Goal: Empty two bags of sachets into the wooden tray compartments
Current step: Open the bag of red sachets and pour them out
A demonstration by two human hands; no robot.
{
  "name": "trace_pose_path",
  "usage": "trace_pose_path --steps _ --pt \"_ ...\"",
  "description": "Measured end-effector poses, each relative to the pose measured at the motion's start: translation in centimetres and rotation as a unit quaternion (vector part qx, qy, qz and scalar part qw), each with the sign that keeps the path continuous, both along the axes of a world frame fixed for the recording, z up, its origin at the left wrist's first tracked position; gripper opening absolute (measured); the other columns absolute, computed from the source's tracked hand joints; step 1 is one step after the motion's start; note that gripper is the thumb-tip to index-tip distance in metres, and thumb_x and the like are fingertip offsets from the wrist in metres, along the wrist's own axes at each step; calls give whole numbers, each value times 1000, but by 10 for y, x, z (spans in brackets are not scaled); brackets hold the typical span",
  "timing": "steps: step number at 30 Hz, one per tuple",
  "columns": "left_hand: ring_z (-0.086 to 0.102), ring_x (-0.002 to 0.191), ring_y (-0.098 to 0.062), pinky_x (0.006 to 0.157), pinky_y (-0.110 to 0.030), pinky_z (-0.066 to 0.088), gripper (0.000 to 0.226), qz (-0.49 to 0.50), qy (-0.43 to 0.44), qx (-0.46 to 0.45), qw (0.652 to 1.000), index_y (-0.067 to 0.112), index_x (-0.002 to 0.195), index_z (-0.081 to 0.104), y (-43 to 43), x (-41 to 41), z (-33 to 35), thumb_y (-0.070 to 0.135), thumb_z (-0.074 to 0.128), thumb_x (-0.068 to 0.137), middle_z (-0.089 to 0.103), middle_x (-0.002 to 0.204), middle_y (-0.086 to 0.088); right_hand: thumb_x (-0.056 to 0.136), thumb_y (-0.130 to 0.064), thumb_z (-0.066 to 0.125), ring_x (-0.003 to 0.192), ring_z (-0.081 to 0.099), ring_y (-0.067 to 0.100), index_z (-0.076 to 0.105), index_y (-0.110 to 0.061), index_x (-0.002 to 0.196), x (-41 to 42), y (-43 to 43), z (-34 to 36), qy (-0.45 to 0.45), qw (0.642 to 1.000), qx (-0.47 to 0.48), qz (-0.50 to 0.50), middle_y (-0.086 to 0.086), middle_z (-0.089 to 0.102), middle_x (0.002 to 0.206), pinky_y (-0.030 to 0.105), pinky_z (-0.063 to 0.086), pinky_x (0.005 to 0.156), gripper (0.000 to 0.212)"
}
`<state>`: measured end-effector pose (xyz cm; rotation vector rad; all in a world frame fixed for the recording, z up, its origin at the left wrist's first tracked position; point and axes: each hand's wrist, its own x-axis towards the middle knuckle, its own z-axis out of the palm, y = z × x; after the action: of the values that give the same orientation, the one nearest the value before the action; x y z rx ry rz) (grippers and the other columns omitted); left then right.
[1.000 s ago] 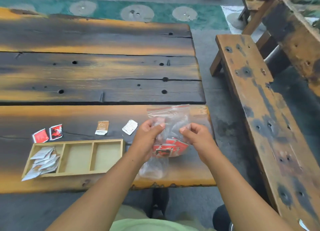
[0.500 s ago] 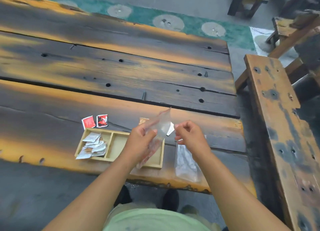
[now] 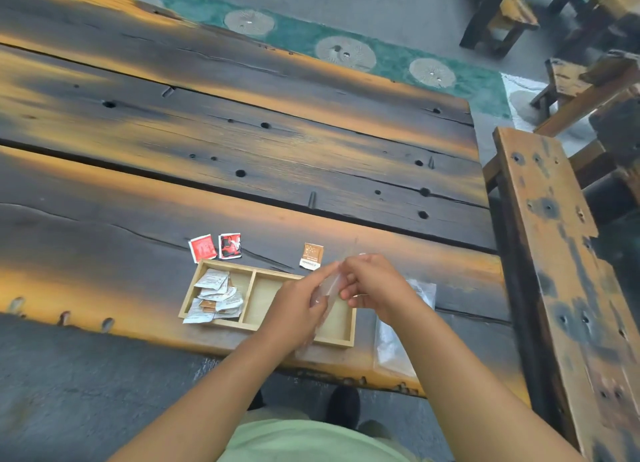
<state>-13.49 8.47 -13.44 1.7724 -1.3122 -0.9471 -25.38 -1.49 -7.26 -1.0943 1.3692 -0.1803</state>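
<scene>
Both hands — left hand (image 3: 298,309), right hand (image 3: 374,288) — pinching the clear plastic bag (image 3: 327,288) above the three-compartment wooden tray (image 3: 258,326) — best tipped mouth-down over an empty compartment.

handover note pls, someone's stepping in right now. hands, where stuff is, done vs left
Left hand and right hand: both pinch a clear plastic bag, held above the right end of the wooden tray. Its contents cannot be made out here.
Second clear bag: flat on the table, right of the tray; looks empty.
Tray: left compartment holds a pile of white sachets; the middle compartment is bare; the right one is mostly hidden by the hands.
Loose behind the tray: two red sachets, one brown sachet.
Done: one compartment filled.
Left: empty the held bag into a free compartment.
</scene>
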Motion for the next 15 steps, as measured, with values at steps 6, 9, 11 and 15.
trace_pose_path --steps 6,9,11,15 --pt "55 83 -2 70 -15 43 68 -64 27 -15 997 44 147 40 9 8 -3 29 69 87 60 102 10 97 -8 56 53 60 15 64 -5 81 -6 6 -6 -35 998 -24 48 10 64 66 27 52 54 18" --pt "52 102 -1 79 -13 42 72 -46 82 3 996 42 146 42 13 11 4 59 63 79 48 113 13 98 -9 58 54 62 14 66 -2 81 -7 10 -4 -46 995 -48 72 10 66 64 24 54 55 19" --pt "55 102 -3 80 -14 43 70 -6 133 -11 991 37 141 49 13 12 10 67 55 78 52 110 9 97 -8 59 49 60 12 64 -4 76 -7 12 -2 -54 993 -71 80 5 65 59 23 52 52 22" --pt "61 89 -2 77 -16 48 51 32 223 -16 974 27 123 63 0 13 27 58 50 85 65 96 9 94 -12 62 45 53 11 58 -8 71 -4 15 -3 -42 984 -134 111 3 61 56 25 45 50 24"
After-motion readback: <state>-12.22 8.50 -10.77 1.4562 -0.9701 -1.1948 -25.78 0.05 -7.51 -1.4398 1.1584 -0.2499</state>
